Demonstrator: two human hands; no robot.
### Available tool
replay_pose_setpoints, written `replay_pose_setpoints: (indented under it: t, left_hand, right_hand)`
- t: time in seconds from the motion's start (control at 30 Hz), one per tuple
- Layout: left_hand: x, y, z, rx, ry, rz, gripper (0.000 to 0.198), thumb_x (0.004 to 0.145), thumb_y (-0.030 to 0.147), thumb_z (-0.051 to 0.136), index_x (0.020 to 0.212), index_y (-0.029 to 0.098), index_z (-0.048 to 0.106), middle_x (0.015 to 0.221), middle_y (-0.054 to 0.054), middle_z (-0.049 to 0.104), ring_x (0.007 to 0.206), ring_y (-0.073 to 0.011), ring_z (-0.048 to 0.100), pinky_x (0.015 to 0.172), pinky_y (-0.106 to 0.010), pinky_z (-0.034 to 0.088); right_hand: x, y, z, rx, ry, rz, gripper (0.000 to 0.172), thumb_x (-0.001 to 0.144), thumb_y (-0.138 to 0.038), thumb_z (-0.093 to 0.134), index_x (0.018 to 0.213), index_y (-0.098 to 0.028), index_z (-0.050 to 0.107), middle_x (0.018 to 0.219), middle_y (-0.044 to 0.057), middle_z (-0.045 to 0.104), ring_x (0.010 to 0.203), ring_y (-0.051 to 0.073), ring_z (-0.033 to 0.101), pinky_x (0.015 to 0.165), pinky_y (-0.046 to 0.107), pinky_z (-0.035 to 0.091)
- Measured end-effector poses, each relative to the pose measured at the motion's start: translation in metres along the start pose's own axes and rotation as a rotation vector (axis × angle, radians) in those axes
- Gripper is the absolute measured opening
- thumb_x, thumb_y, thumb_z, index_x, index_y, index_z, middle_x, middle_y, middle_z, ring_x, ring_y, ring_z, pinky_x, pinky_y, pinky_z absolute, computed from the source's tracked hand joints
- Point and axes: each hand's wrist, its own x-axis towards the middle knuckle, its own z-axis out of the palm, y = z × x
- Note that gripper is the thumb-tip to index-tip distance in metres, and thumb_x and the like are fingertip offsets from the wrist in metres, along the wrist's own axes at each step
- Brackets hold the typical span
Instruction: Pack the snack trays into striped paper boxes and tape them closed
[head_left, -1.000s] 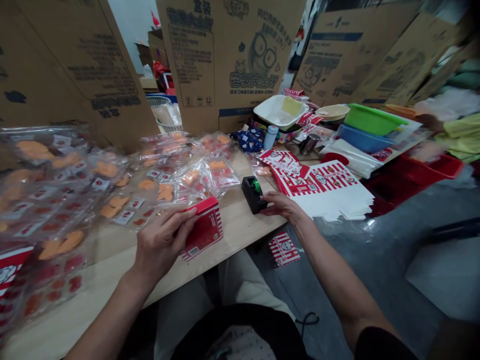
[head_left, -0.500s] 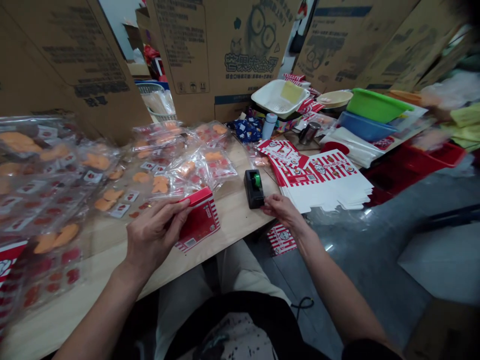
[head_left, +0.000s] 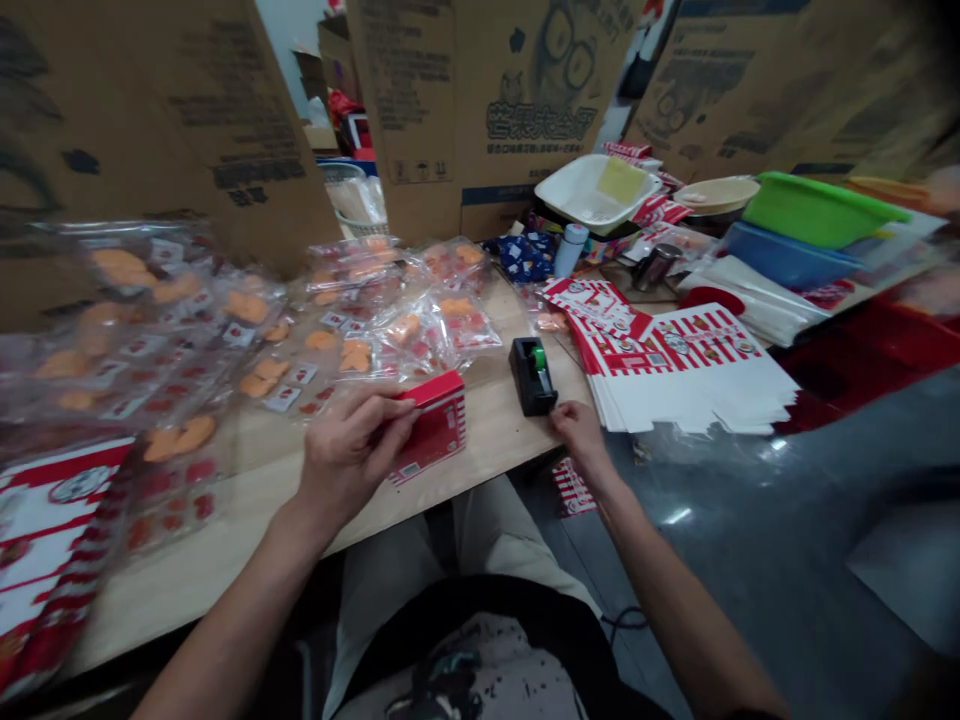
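So from where I'm sitting on this feed, my left hand (head_left: 349, 460) is pinching a small red-and-white striped carton (head_left: 439, 425), thumb and fingers closed around its near end, out over the middle of the wooden table (head_left: 255, 500). The carton sits tilted a bit, with its solid red face showing and its stripes along the edges. My right hand (head_left: 581, 432) isn't holding anything, just loosely curled at the table's edge right by a black tape dispenser (head_left: 532, 375) with a green core. The fingertips (head_left: 564, 420) might be touching the dispenser's base, but it's hard to say from this angle. The dispenser stands between the two hands, closer to the right one. Just past the carton, a big spread of clear bags (head_left: 420, 330) holding orange and red pieces with little printed cards covers the left side of the table. On the right, a stack of flat printed cartons (head_left: 682, 370) in the same red-and-white pattern hangs over the table edge, and one flat carton (head_left: 571, 488) lies on the floor below. Further back there's a white plastic basket (head_left: 592, 190), a green basin (head_left: 817, 210) sitting on a blue basin (head_left: 787, 255), and tall cardboard boxes (head_left: 480, 100) lined up behind everything.
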Motion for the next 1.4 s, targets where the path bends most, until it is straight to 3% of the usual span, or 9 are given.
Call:
replay_pose_setpoints:
  t: [0.1, 0.23, 0.3, 0.47, 0.67, 0.93, 1.17, 1.27, 1.4]
  left_hand:
    - [-0.003, 0.01, -0.004, -0.028, -0.019, -0.017, 0.01, 0.094, 0.016, 0.06, 0.097, 0.019, 0.068, 0.101, -0.007, 0.068, 0.091, -0.0169, 0.067, 0.077, -0.029, 0.057]
    - [-0.007, 0.022, -0.007, -0.038, -0.009, -0.042, 0.019, 0.095, 0.013, 0.056, 0.112, 0.02, 0.064, 0.103, -0.008, 0.068, 0.095, -0.0182, 0.066, 0.082, -0.032, 0.057]
    - [-0.011, 0.025, -0.007, -0.037, 0.002, -0.082, 0.031, 0.095, 0.014, 0.058, 0.125, 0.02, 0.055, 0.109, -0.009, 0.067, 0.098, -0.0187, 0.067, 0.086, -0.034, 0.058]
    - [-0.023, 0.027, -0.002, -0.167, 0.019, -0.192, 0.046, 0.095, 0.016, 0.059, 0.137, 0.02, 0.04, 0.11, -0.009, 0.064, 0.098, -0.0173, 0.069, 0.083, -0.029, 0.06]
    - [-0.022, 0.031, -0.009, -0.108, -0.016, -0.087, 0.029, 0.094, 0.012, 0.057, 0.122, 0.02, 0.052, 0.105, -0.008, 0.063, 0.094, -0.0173, 0.066, 0.082, -0.031, 0.058]
    - [-0.006, 0.03, -0.015, -0.178, -0.085, -0.07, 0.016, 0.098, 0.015, 0.054, 0.106, 0.016, 0.067, 0.103, -0.009, 0.065, 0.095, -0.0176, 0.065, 0.082, -0.031, 0.056]
    - [0.017, 0.021, -0.013, 0.064, -0.249, -0.078, 0.012, 0.097, 0.019, 0.056, 0.087, 0.016, 0.06, 0.082, -0.003, 0.065, 0.073, -0.0149, 0.061, 0.067, -0.028, 0.048]
    - [0.02, 0.029, -0.016, 0.169, -0.303, -0.035, 0.009, 0.098, 0.021, 0.053, 0.095, 0.015, 0.06, 0.09, -0.007, 0.067, 0.079, -0.0183, 0.063, 0.069, -0.03, 0.05]
    - [-0.001, 0.04, -0.027, 0.211, -0.332, 0.114, 0.035, 0.096, 0.012, 0.049, 0.131, 0.007, 0.051, 0.107, -0.014, 0.068, 0.096, -0.0221, 0.064, 0.083, -0.034, 0.052]
  right_hand:
    - [-0.034, -0.034, -0.003, 0.061, -0.029, -0.13, 0.012, 0.085, -0.024, 0.058, 0.074, -0.02, 0.055, 0.069, -0.001, 0.058, 0.064, 0.014, 0.052, 0.063, 0.028, 0.042]
    - [-0.088, -0.096, 0.007, 0.337, -0.376, -0.365, 0.008, 0.091, -0.029, 0.059, 0.091, -0.022, 0.063, 0.061, -0.005, 0.051, 0.053, 0.011, 0.046, 0.05, 0.025, 0.035]
    - [-0.105, -0.122, 0.018, 0.437, -0.515, -0.369, 0.025, 0.092, -0.028, 0.058, 0.115, -0.023, 0.066, 0.058, -0.007, 0.049, 0.05, 0.01, 0.043, 0.048, 0.024, 0.035]
    - [-0.113, -0.148, 0.045, 0.57, -0.621, -0.227, 0.07, 0.09, -0.031, 0.06, 0.156, -0.02, 0.038, 0.055, -0.008, 0.057, 0.044, 0.01, 0.046, 0.045, 0.023, 0.041]
    - [-0.112, -0.145, 0.058, 0.532, -0.597, -0.105, 0.081, 0.085, -0.034, 0.062, 0.158, -0.014, 0.032, 0.053, -0.007, 0.061, 0.04, 0.011, 0.052, 0.04, 0.021, 0.045]
    - [-0.111, -0.131, 0.065, 0.517, -0.536, -0.236, 0.071, 0.089, -0.025, 0.059, 0.155, -0.019, 0.035, 0.056, -0.007, 0.057, 0.046, 0.012, 0.051, 0.045, 0.024, 0.045]
    - [-0.117, -0.103, 0.079, 0.452, -0.448, -0.347, 0.086, 0.088, -0.019, 0.056, 0.162, -0.028, 0.013, 0.074, -0.002, 0.067, 0.055, 0.017, 0.061, 0.057, 0.033, 0.058]
    - [-0.12, -0.086, 0.067, 0.41, -0.367, -0.293, 0.088, 0.086, -0.024, 0.06, 0.162, -0.029, 0.014, 0.086, 0.001, 0.07, 0.058, 0.018, 0.064, 0.058, 0.035, 0.059]
    - [-0.101, -0.053, 0.043, 0.303, -0.166, -0.248, 0.07, 0.083, -0.036, 0.069, 0.148, -0.026, 0.045, 0.094, 0.007, 0.069, 0.069, 0.022, 0.065, 0.066, 0.039, 0.058]
